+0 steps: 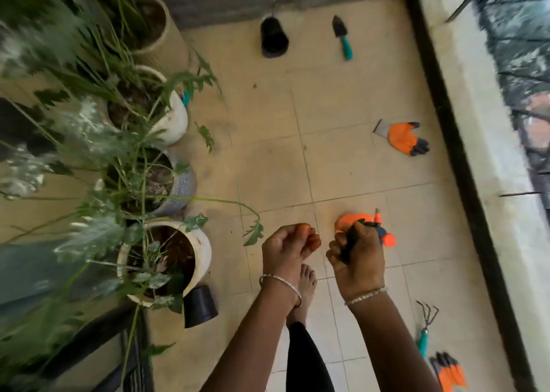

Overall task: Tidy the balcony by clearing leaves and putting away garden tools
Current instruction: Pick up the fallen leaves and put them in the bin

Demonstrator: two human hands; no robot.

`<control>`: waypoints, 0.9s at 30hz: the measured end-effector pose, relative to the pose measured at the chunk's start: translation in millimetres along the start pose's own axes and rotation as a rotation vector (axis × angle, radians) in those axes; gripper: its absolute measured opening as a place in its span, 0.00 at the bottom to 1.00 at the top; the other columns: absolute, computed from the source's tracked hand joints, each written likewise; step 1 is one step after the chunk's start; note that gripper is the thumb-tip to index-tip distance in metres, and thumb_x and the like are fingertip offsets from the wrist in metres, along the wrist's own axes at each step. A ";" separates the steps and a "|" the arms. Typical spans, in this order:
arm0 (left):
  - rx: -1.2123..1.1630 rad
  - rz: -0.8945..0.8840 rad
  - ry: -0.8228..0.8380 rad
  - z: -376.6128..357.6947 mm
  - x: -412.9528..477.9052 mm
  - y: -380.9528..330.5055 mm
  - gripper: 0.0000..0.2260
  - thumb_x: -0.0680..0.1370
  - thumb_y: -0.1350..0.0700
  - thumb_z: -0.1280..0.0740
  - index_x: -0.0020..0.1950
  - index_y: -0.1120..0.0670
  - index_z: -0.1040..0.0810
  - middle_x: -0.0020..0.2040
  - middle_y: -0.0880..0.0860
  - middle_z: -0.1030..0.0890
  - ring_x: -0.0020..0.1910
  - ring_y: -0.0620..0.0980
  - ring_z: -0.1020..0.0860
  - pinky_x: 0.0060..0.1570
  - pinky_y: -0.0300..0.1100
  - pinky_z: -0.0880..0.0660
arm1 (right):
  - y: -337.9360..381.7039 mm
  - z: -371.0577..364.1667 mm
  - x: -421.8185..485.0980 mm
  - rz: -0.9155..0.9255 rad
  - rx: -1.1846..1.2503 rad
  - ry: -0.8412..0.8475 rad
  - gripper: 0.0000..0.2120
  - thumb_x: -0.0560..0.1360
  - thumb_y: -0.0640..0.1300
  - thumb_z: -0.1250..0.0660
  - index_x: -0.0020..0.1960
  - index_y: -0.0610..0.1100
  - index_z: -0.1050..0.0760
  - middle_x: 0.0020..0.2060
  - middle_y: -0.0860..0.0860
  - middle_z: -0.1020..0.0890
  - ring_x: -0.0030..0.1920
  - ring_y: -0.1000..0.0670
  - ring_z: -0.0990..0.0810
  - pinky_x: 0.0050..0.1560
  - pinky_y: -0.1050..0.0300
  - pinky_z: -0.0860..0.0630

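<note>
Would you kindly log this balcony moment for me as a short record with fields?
left hand: raised, fingers curled; contents unclear
right hand: grips a black and orange tool
trowel: teal handle, lying on the tiles at the far end, beside a tipped black pot
orange glove: flat on the tiles, right side
hand rake: on the tiles, near right, untouched
planters: in a row along the left, plants in them

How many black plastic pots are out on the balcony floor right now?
2. One black pot lies near the far wall, left of the trowel; the other black pot sits beside the nearest white planter. Foliage may hide more.
</note>
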State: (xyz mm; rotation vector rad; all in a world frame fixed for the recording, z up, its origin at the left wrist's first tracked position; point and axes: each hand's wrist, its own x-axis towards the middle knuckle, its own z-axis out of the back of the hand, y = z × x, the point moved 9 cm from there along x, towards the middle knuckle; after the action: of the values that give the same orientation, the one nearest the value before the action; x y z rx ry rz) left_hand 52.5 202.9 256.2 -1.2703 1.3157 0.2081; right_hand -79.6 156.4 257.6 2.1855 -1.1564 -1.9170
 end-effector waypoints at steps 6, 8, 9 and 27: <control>0.021 -0.012 0.150 -30.2 -138.7 -51.4 0.03 0.78 0.68 0.35 0.49 0.66 0.22 0.40 0.60 0.20 0.38 0.53 0.20 0.42 0.40 0.19 | 52.6 9.8 -144.9 0.161 0.095 0.015 0.21 0.81 0.59 0.46 0.41 0.45 0.26 0.29 0.50 0.32 0.28 0.52 0.35 0.32 0.57 0.40; 0.037 -0.007 0.214 -35.8 -175.5 -60.3 0.04 0.79 0.68 0.36 0.50 0.65 0.22 0.39 0.58 0.20 0.36 0.50 0.20 0.40 0.40 0.19 | 58.6 18.1 -189.5 0.200 0.157 -0.002 0.19 0.82 0.55 0.44 0.40 0.45 0.26 0.29 0.50 0.32 0.27 0.52 0.34 0.32 0.58 0.39; 0.057 0.004 0.260 -39.1 -198.6 -64.0 0.05 0.79 0.68 0.37 0.51 0.65 0.22 0.38 0.58 0.20 0.35 0.49 0.20 0.40 0.39 0.19 | 59.5 25.1 -215.0 0.213 0.187 -0.017 0.17 0.82 0.53 0.43 0.40 0.45 0.26 0.29 0.49 0.31 0.27 0.52 0.33 0.31 0.59 0.37; 0.491 0.438 0.861 -73.7 -568.2 44.7 0.12 0.81 0.62 0.43 0.45 0.63 0.22 0.36 0.56 0.22 0.36 0.50 0.23 0.37 0.40 0.22 | 37.6 238.8 -560.0 0.674 0.991 -0.198 0.12 0.81 0.47 0.39 0.41 0.43 0.24 0.30 0.50 0.26 0.29 0.53 0.29 0.29 0.63 0.33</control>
State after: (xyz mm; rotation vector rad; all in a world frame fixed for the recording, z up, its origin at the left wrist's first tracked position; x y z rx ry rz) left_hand -215.1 456.4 697.1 -0.6266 2.2084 -0.3925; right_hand -290.8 528.7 692.2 1.4125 -2.8445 -1.3831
